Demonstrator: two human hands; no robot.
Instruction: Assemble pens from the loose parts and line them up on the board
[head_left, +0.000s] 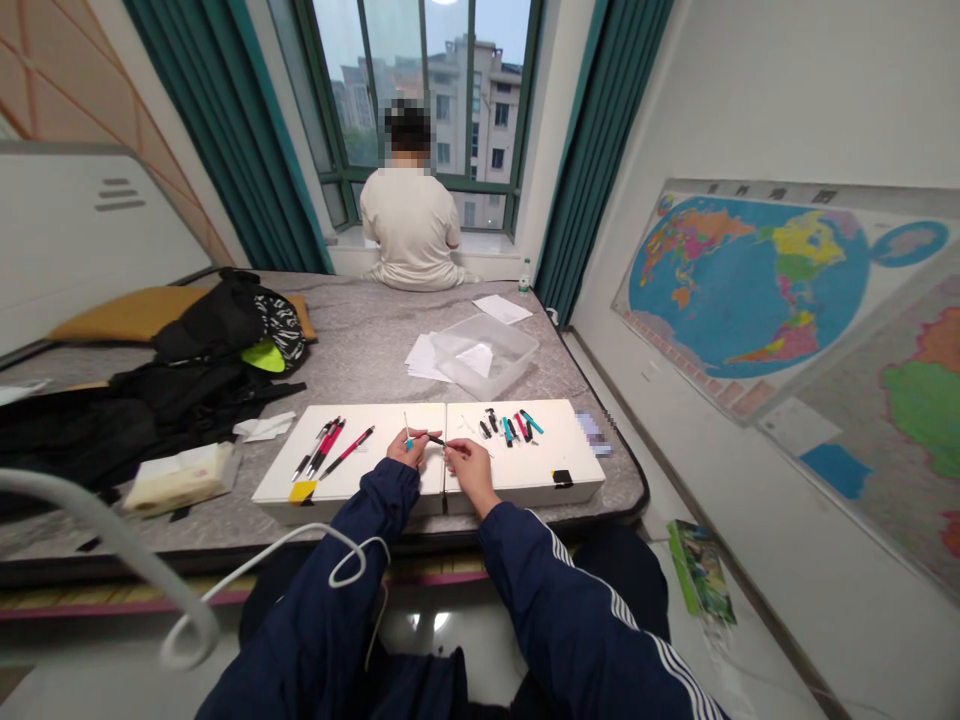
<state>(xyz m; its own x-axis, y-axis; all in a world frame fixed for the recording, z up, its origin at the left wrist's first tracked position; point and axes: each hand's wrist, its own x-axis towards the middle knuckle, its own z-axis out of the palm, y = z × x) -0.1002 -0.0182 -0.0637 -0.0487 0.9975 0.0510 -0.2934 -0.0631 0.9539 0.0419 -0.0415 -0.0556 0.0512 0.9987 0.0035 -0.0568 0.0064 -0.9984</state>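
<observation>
My left hand is closed, its fingers pinching one end of a dark pen piece. A thin white stick with a blue part also rises from that hand. My right hand pinches the other end of the dark piece, its fingertips close to the left ones. Both hands are above the joint of two white boxes. On the left white box lie several red, black and silver pens. Scattered across the right white box are several short pen parts in black, teal and red.
Behind the boxes are a clear plastic bin and white papers on the grey bed surface. A tissue pack and black bags lie left. A white cable crosses my left sleeve. A person sits by the window.
</observation>
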